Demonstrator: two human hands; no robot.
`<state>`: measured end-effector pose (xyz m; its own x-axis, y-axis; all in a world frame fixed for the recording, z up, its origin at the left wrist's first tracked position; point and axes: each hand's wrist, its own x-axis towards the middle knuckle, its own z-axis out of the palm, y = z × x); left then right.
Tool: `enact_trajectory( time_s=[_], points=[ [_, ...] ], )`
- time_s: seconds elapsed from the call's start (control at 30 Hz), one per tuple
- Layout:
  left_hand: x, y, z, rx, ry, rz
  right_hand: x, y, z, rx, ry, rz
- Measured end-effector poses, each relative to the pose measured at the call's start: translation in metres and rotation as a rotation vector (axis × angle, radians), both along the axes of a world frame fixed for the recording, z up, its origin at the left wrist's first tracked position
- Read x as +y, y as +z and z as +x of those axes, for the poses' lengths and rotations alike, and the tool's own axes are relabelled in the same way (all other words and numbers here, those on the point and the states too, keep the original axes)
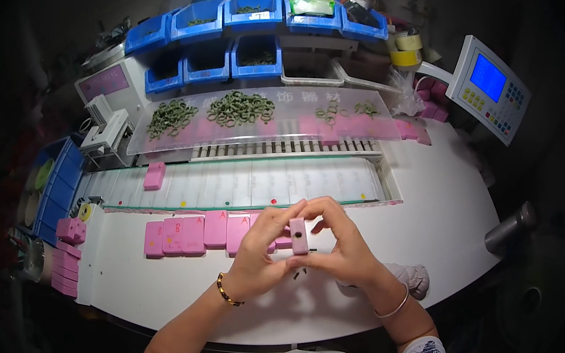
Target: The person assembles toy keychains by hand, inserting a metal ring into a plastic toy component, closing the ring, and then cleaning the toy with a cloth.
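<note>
Between my two hands is a pink rubber mould, a small block standing on edge with a dark round hole in its narrow side. My left hand grips it from the left, thumb at its lower end and fingers at the top. From the right, my right hand pinches it too, with fingers arched over and thumb below. Small dark bits lie on the white table just under the hands. A row of pink moulds with red markings lies to the left, partly hidden behind my left hand.
Beyond the row runs a glass-edged strip with one pink mould on it. A clear raised shelf holds heaps of green rings. Blue bins stand behind. At the right are a control panel and a metal cylinder.
</note>
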<state>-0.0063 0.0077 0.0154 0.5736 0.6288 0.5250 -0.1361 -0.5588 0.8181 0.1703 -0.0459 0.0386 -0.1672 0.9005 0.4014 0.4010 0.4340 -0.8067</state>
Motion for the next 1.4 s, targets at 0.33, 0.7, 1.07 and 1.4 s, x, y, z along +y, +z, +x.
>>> enact_trajectory(
  time_s=[0.33, 0.7, 1.07, 1.4],
  points=[
    [0.007, 0.006, -0.015, -0.132, -0.311, -0.608, -0.010, 0.013, 0.012, 0.246, 0.064, -0.181],
    [0.004, -0.013, -0.003, -0.653, -0.212, -1.043, -0.016, -0.002, -0.031, 0.053, -0.005, 0.139],
    [0.000, -0.011, -0.007, -0.357, 0.002, -1.087, -0.012, 0.006, -0.040, -0.119, -0.212, 0.323],
    [0.018, -0.024, -0.011, -0.522, 0.121, -1.218, -0.019, 0.011, -0.033, -0.052, -0.190, 0.435]
  ],
)
